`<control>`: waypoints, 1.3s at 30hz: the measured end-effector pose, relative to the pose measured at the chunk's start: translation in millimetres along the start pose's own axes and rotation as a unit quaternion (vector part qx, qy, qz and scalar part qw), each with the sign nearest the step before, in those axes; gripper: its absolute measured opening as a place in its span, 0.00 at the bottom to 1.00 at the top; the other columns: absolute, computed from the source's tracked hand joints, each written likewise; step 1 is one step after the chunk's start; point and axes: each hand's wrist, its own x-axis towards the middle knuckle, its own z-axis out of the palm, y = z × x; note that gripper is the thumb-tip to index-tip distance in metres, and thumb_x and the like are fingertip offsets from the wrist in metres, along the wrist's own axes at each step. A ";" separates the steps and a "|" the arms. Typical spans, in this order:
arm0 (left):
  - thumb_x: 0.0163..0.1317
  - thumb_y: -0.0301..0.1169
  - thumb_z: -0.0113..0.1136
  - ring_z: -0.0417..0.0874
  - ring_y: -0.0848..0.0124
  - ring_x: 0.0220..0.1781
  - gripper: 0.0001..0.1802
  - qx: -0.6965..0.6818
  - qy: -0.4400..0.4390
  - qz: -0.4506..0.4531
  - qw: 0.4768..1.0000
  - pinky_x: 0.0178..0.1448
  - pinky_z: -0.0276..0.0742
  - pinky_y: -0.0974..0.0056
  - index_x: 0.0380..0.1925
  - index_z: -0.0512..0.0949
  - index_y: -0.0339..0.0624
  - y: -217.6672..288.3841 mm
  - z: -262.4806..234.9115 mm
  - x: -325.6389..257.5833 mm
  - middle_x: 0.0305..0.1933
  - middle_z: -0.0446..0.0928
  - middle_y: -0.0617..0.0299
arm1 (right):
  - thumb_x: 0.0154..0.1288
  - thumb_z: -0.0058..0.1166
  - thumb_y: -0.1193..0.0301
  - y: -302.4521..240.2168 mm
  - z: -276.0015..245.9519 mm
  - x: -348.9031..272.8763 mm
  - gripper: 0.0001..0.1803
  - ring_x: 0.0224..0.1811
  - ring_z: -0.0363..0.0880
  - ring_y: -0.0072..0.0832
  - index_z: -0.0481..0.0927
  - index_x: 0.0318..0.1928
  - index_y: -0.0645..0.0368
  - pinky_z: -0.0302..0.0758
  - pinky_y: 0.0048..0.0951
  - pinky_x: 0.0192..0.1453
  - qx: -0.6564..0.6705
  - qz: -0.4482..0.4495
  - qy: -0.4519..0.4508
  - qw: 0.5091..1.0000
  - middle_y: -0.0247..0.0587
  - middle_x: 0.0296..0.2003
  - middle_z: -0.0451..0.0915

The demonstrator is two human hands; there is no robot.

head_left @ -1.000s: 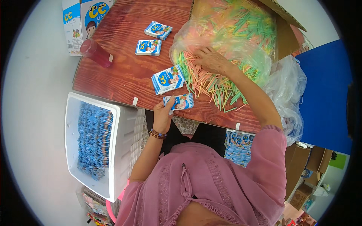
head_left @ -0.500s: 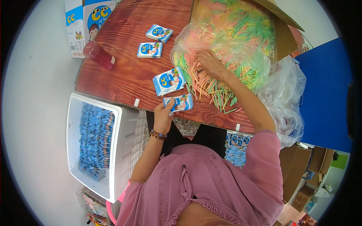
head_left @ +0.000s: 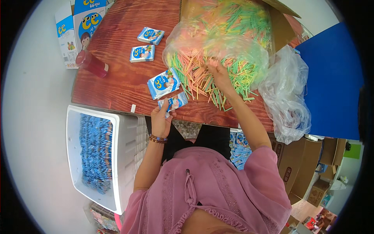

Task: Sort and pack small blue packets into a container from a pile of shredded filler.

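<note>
My left hand (head_left: 160, 116) is closed on a small blue-and-white packet (head_left: 176, 102) at the table's near edge, thumb on top. Just beyond it lies a pile of similar flat packets (head_left: 163, 83). To the right, a heap of thin pink, green and yellow sticks (head_left: 191, 74) spills from a clear plastic bag (head_left: 177, 41). Over this heap is my right hand (head_left: 221, 77), its fingers curled together around some pinkish sticks; how many is too small to tell. Two neat stacks of packets, a nearer one (head_left: 142, 54) and a farther one (head_left: 151, 36), rest farther back.
A pink-lidded jar (head_left: 92, 64) lies near printed cartons (head_left: 86, 27) at the table's left. A white bin (head_left: 128, 144) of blue packets stands at my left. Crumpled clear plastic (head_left: 284, 93) hangs at the right edge, beside a blue panel (head_left: 331, 82). A cardboard box (head_left: 286, 29) holds the bag.
My right hand has drawn back from the bag's mouth toward me, its fingers now bunched over the sticks. My left hand keeps its packet. The whole view has shifted slightly.
</note>
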 end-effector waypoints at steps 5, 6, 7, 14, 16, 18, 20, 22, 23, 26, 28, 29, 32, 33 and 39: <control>0.66 0.34 0.59 0.79 0.76 0.28 0.09 -0.024 -0.017 -0.002 1.000 0.30 0.75 0.71 0.35 0.80 0.39 -4.4 14.3 1.3 0.34 0.82 0.62 | 0.75 0.39 0.66 -7.2 -3.9 -13.9 0.13 0.51 0.75 0.29 0.74 0.47 0.61 0.65 0.35 0.65 -0.304 -0.074 0.001 0.950 0.40 0.43 0.80; 0.66 0.34 0.59 0.79 0.76 0.28 0.09 -0.029 -0.015 -0.004 0.999 0.30 0.76 0.71 0.35 0.79 0.39 -3.6 17.7 0.7 0.34 0.82 0.62 | 0.76 0.38 0.66 -13.9 3.9 -17.3 0.13 0.53 0.74 0.32 0.73 0.45 0.62 0.63 0.37 0.66 -0.148 -0.066 0.038 0.986 0.42 0.44 0.80; 0.66 0.34 0.59 0.79 0.76 0.28 0.09 -0.030 -0.013 -0.002 0.999 0.30 0.76 0.71 0.35 0.79 0.39 -4.7 21.3 1.7 0.34 0.82 0.62 | 0.76 0.38 0.66 -24.7 12.5 -21.4 0.13 0.53 0.74 0.32 0.73 0.45 0.62 0.63 0.37 0.66 -0.147 -0.067 0.035 0.986 0.42 0.44 0.80; 0.69 0.37 0.55 0.77 0.76 0.32 0.12 -0.042 -0.027 0.024 0.998 0.36 0.76 0.69 0.41 0.77 0.39 -21.4 39.0 8.0 0.37 0.80 0.64 | 0.75 0.37 0.71 -69.1 76.1 -55.0 0.11 0.58 0.73 0.39 0.68 0.49 0.65 0.64 0.39 0.66 0.321 -0.072 0.131 0.935 0.59 0.51 0.76; 0.69 0.37 0.55 0.77 0.76 0.32 0.12 -0.040 -0.034 0.025 0.998 0.37 0.76 0.70 0.41 0.77 0.40 -22.1 39.6 5.2 0.38 0.80 0.65 | 0.75 0.36 0.71 -71.7 85.4 -59.2 0.11 0.58 0.73 0.40 0.67 0.50 0.65 0.63 0.39 0.66 0.311 -0.101 0.147 0.933 0.59 0.51 0.76; 0.69 0.37 0.55 0.78 0.77 0.33 0.12 -0.040 -0.040 0.028 0.998 0.37 0.76 0.70 0.42 0.77 0.40 -21.9 40.9 2.9 0.38 0.80 0.65 | 0.75 0.36 0.71 -70.3 91.6 -62.3 0.11 0.58 0.73 0.39 0.67 0.50 0.65 0.64 0.39 0.66 0.302 -0.093 0.156 0.936 0.58 0.51 0.76; 0.67 0.34 0.57 0.81 0.78 0.36 0.09 -0.084 -0.024 0.032 0.996 0.37 0.77 0.72 0.38 0.80 0.40 -21.9 43.2 1.5 0.39 0.82 0.64 | 0.75 0.36 0.71 -71.4 95.6 -65.6 0.11 0.57 0.73 0.38 0.67 0.50 0.65 0.64 0.38 0.65 0.291 -0.084 0.164 0.939 0.57 0.51 0.76; 0.67 0.34 0.57 0.81 0.78 0.36 0.09 -0.079 -0.024 0.040 0.996 0.38 0.77 0.72 0.39 0.80 0.39 -20.8 40.8 1.1 0.40 0.82 0.64 | 0.75 0.36 0.70 -76.3 101.1 -69.0 0.12 0.57 0.73 0.34 0.67 0.50 0.65 0.66 0.36 0.63 0.257 -0.111 0.165 0.946 0.55 0.51 0.77; 0.67 0.34 0.57 0.81 0.78 0.37 0.09 -0.073 -0.024 0.046 0.996 0.39 0.77 0.72 0.39 0.80 0.39 -20.5 39.8 0.9 0.40 0.82 0.64 | 0.75 0.36 0.70 -79.1 104.1 -71.3 0.12 0.57 0.73 0.34 0.67 0.50 0.65 0.66 0.36 0.63 0.257 -0.110 0.163 0.946 0.55 0.51 0.77; 0.67 0.33 0.57 0.82 0.77 0.39 0.10 -0.082 -0.009 0.067 0.994 0.42 0.77 0.70 0.41 0.80 0.38 -21.6 43.3 0.6 0.41 0.82 0.63 | 0.75 0.36 0.69 -79.8 109.7 -76.5 0.12 0.57 0.72 0.31 0.67 0.50 0.63 0.66 0.34 0.62 0.257 -0.069 0.173 0.948 0.54 0.53 0.76; 0.67 0.32 0.57 0.82 0.76 0.40 0.11 -0.079 -0.019 0.077 0.994 0.44 0.78 0.70 0.42 0.80 0.37 -24.6 42.6 1.2 0.42 0.82 0.63 | 0.77 0.32 0.68 -69.5 112.6 -76.0 0.14 0.66 0.65 0.36 0.66 0.51 0.64 0.56 0.37 0.72 0.265 -0.099 0.155 0.947 0.51 0.53 0.77; 0.67 0.32 0.57 0.82 0.76 0.41 0.11 -0.076 -0.029 0.088 0.993 0.46 0.78 0.69 0.43 0.79 0.37 -25.8 42.4 1.1 0.43 0.82 0.62 | 0.77 0.32 0.68 -67.0 113.6 -77.5 0.14 0.66 0.65 0.36 0.66 0.51 0.64 0.56 0.37 0.72 0.265 -0.099 0.155 0.947 0.51 0.53 0.77; 0.68 0.31 0.56 0.82 0.74 0.44 0.11 -0.093 -0.032 0.103 0.990 0.49 0.78 0.67 0.45 0.79 0.36 -26.0 45.5 2.2 0.45 0.82 0.61 | 0.77 0.33 0.68 -63.9 117.4 -82.8 0.13 0.69 0.61 0.36 0.66 0.52 0.62 0.53 0.37 0.73 0.206 -0.094 0.140 0.964 0.51 0.56 0.74; 0.68 0.31 0.56 0.82 0.74 0.44 0.11 -0.093 -0.031 0.103 0.990 0.49 0.78 0.67 0.45 0.79 0.36 -25.9 43.9 3.3 0.45 0.82 0.61 | 0.76 0.34 0.67 -62.4 118.3 -85.4 0.14 0.70 0.59 0.36 0.67 0.54 0.61 0.52 0.36 0.73 0.176 -0.108 0.120 0.971 0.50 0.59 0.72; 0.69 0.33 0.54 0.82 0.73 0.47 0.11 -0.132 -0.065 0.059 0.987 0.49 0.78 0.67 0.46 0.78 0.38 -34.2 30.2 12.9 0.48 0.81 0.61 | 0.76 0.36 0.66 -56.3 110.2 -89.1 0.20 0.72 0.55 0.35 0.67 0.61 0.64 0.51 0.33 0.73 0.081 -0.089 0.085 0.989 0.48 0.66 0.64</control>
